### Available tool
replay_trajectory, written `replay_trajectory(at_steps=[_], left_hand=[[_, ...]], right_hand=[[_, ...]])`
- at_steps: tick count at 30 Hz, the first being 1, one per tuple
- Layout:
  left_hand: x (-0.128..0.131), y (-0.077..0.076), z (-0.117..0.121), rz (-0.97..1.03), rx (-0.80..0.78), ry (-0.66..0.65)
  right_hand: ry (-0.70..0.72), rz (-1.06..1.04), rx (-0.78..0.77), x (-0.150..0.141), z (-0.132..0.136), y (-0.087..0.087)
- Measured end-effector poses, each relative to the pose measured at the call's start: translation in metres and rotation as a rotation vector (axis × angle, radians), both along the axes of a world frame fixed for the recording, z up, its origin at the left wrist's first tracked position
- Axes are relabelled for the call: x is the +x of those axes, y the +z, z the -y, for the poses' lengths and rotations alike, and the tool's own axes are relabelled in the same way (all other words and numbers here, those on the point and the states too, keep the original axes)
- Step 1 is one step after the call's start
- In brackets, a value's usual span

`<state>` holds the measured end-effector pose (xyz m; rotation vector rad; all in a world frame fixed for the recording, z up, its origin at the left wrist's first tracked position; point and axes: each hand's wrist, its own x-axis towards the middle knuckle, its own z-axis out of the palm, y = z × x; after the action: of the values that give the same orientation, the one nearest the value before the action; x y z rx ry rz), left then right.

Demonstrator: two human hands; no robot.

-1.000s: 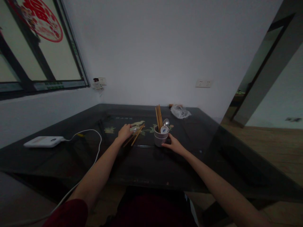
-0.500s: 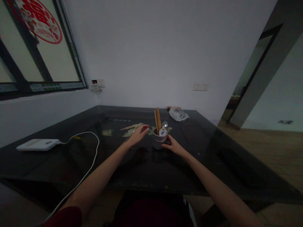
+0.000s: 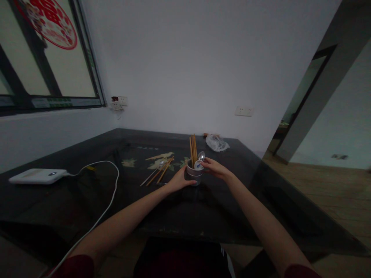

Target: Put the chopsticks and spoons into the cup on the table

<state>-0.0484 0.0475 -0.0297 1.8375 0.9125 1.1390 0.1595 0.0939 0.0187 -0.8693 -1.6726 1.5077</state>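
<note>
Grey and upright, the utensil cup (image 3: pixel 194 175) stands near the middle of the dark table (image 3: pixel 232 204), and through the head camera I have both hands at it; my left hand (image 3: pixel 180 180) curves around its left side, thumb across the near face, holding it; my right hand (image 3: pixel 214 168) comes in from the right, fingers drawn narrow at the rim, the tips at a white blue-marked utensil (image 3: pixel 198 165), though I cannot tell whether they grip it; wooden chopsticks (image 3: pixel 193 150) rise from the cup, with a metal spoon (image 3: pixel 201 155) just to their right; left of the cup I see loose chopsticks (image 3: pixel 165 170) and a second metal spoon (image 3: pixel 161 163) lying together; at the far right of the table sits a crumpled clear plastic bag (image 3: pixel 216 143); at the left lies a white power bank (image 3: pixel 37 176), its white cable (image 3: pixel 115 189) curving toward the near edge.
</note>
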Motion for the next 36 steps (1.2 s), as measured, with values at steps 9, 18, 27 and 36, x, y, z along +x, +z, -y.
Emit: replay_trajectory(at_steps=[9, 18, 27, 36], left_hand=[[0.01, -0.003, 0.0, -0.051, 0.07, 0.152], [0.004, 0.0, 0.001, -0.091, 0.068, 0.148], [0.005, 0.004, 0.004, -0.069, 0.116, 0.095], [0.004, 0.0, 0.001, -0.083, 0.091, 0.134]], right_hand=[[0.191, 0.103, -0.213, -0.017, -0.024, 0.02], [0.255, 0.065, -0.135, -0.034, -0.023, 0.026], [0.194, -0.018, -0.056, -0.039, -0.019, 0.023], [0.05, -0.021, 0.029, -0.045, -0.017, 0.02]])
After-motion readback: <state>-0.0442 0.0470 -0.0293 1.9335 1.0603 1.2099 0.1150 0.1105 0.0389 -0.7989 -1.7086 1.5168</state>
